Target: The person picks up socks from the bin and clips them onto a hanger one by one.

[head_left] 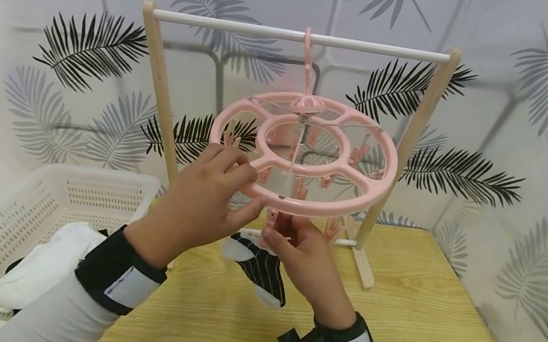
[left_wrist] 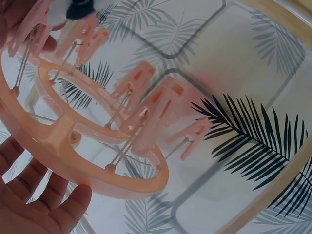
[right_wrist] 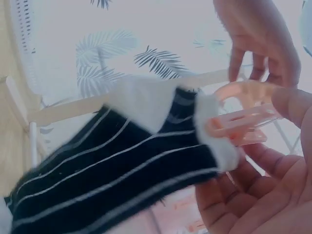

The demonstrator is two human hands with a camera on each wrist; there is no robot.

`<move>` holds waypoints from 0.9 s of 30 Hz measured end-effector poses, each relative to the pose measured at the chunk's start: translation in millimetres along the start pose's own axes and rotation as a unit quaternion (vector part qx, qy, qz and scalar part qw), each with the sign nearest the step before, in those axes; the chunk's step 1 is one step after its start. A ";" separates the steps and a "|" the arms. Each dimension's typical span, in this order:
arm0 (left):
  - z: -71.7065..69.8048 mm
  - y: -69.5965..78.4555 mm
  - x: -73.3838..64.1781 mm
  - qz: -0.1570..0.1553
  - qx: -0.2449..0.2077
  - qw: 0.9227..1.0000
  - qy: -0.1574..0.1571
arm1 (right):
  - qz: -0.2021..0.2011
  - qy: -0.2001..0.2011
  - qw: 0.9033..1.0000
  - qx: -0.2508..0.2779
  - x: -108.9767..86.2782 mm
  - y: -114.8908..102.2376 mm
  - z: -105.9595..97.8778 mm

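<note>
Striped ankle sock [head_left: 264, 273] hangs near six o'clock under the pink clip hanger [head_left: 306, 170], right hand [head_left: 310, 262] pinching its clip [right_wrist: 243, 120], left hand [head_left: 206, 196] gripping the rim [head_left: 327, 209] at eight; looks light, floppy: take the cuff [right_wrist: 206, 111]

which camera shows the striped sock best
The right wrist view: the striped sock is largest there, its stripes and the pink clip at its cuff plain despite blur and cropping. The head view shows it smaller, below the pink hanger. The left wrist view shows at most a scrap up top.
</note>
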State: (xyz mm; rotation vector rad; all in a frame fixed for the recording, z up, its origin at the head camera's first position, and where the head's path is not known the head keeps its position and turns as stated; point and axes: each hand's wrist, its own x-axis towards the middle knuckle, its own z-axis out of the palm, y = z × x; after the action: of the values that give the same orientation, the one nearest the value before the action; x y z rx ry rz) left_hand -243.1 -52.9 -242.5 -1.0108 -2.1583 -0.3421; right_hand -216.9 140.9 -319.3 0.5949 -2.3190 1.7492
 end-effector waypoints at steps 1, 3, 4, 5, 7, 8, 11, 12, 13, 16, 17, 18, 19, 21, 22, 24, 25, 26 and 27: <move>0.1 -1.2 -0.2 0.002 -0.001 1.000 0.000 | 0.003 -0.001 1.000 -0.005 -1.0 -1.3 0.1; 0.2 -3.7 -0.6 0.004 0.001 1.000 0.002 | 0.009 -0.006 1.000 -0.013 -3.2 -4.4 -0.1; 0.4 -4.8 -0.9 0.005 0.003 1.000 0.004 | 0.010 -0.010 1.000 -0.021 -4.3 -6.2 -0.3; 0.6 -5.9 -1.0 0.007 0.005 1.000 0.005 | 0.011 -0.014 0.999 -0.029 -5.4 -7.8 -0.6; 0.8 -7.7 -1.2 0.010 0.008 1.000 0.007 | 0.008 -0.025 0.999 -0.043 -8.2 -11.6 -1.5; 0.9 -8.5 -1.4 0.012 0.011 1.000 0.008 | 0.005 -0.033 0.998 -0.048 -9.9 -13.5 -2.1; 1.2 -10.6 -2.1 0.014 0.015 1.000 0.010 | -0.011 -0.059 0.996 -0.062 -15.5 -19.5 -3.9; 1.3 -11.4 -2.2 0.014 0.015 1.000 0.011 | -0.019 -0.069 0.995 -0.063 -17.4 -21.7 -4.5; 1.4 -12.0 -2.5 0.015 0.015 1.000 0.012 | -0.025 -0.077 0.995 -0.064 -19.2 -24.0 -5.1; 1.5 -14.0 -3.2 0.017 0.011 1.000 0.015 | -0.038 -0.092 0.993 -0.063 -24.4 -30.5 -8.0; 1.5 -14.8 -3.5 0.018 0.006 1.000 0.017 | -0.041 -0.089 0.993 -0.060 -26.1 -32.3 -9.4; 1.4 -15.6 -3.8 0.018 0.002 1.000 0.018 | -0.044 -0.083 0.994 -0.056 -27.9 -33.6 -11.2; 1.3 -16.3 -4.1 0.018 -0.003 1.000 0.019 | -0.049 -0.074 0.995 -0.047 -29.7 -34.6 -13.3; 1.3 -18.4 -4.7 0.017 -0.013 1.000 0.020 | -0.064 -0.041 0.997 -0.030 -33.3 -34.9 -18.2; 1.5 -19.6 -5.2 0.015 -0.018 1.000 0.020 | -0.071 -0.015 0.997 -0.024 -35.1 -34.8 -20.5; 1.9 -22.2 -6.2 0.012 -0.030 0.999 0.019 | -0.074 0.039 0.996 0.000 -38.3 -34.0 -24.8; 2.5 -23.1 -6.2 0.010 -0.035 0.999 0.018 | -0.077 0.072 0.994 0.005 -39.4 -33.5 -27.4; 3.0 -23.9 -6.3 0.009 -0.040 0.999 0.017 | -0.072 0.107 0.992 0.006 -40.2 -33.3 -30.0; 3.4 -24.6 -6.3 0.007 -0.045 0.999 0.015 | -0.065 0.143 0.988 0.013 -40.4 -32.7 -32.5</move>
State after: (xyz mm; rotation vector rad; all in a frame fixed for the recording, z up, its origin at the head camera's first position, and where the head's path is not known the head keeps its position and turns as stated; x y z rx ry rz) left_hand -260.6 -71.0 -247.9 -1.0639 -2.1235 -0.4476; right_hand -170.0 172.8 -296.0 0.4532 -2.0220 1.6838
